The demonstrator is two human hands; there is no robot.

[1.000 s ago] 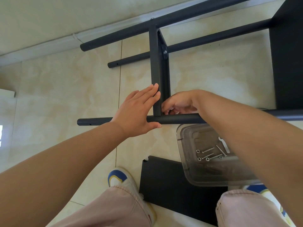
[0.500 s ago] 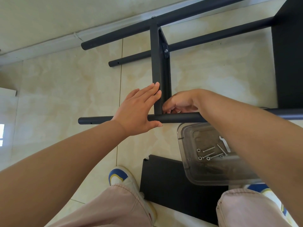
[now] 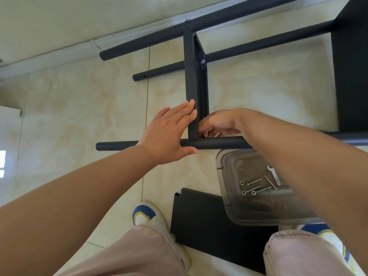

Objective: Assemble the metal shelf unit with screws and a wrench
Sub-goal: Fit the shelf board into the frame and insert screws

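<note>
Glossy beige marble floor tiles (image 3: 69, 108), white baseboard (image 3: 59, 54), pale wall (image 3: 59, 16)

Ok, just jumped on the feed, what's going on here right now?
A person is joining a black crossbar to a round tube of the shelf frame. The left hand presses flat against the joint. The right hand works with curled fingers behind it; what it holds is hidden. Spare screws and the wrench lie in a clear box.

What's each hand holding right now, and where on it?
Left hand: grips nothing; straight fingers press flat on the black crossbar, thumb under the near tube. Right hand: fingers curled at the joint; cannot tell what they pinch.
</note>
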